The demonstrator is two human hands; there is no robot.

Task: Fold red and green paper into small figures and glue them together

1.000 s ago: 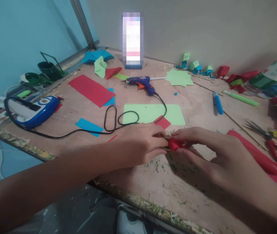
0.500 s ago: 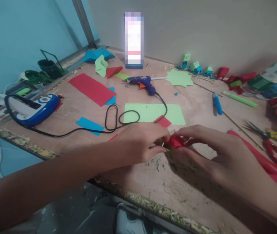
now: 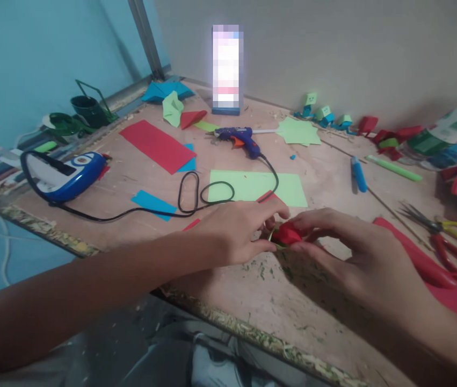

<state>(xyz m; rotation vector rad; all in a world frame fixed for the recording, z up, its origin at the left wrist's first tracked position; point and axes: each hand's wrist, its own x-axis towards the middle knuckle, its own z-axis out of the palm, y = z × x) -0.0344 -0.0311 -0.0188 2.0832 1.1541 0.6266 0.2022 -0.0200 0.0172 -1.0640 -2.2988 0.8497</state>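
Observation:
Between the fingertips of my right hand (image 3: 349,244) is a small folded red paper piece (image 3: 290,233), pinched by thumb and forefinger just above the table. A thin light green paper strip (image 3: 271,235) shows at its left end. My left hand (image 3: 234,231) has its thumb and curled fingers at that strip; its fingers hide part of it, and the exact grip is partly covered. Just beyond my hands lies a light green paper sheet (image 3: 252,185), with a red scrap (image 3: 267,196) at its near edge.
A glue gun (image 3: 238,137) lies mid-table, its black cord (image 3: 151,211) looping left. At right are scissors (image 3: 437,228), a blue pen-like tube (image 3: 359,174) and a bottle (image 3: 445,134). Small paper figures (image 3: 324,114) and a phone (image 3: 226,70) stand along the back.
My left fingers have lifted and opened slightly, and more of the green strip shows beside the red piece. The view has shifted a little to the left.

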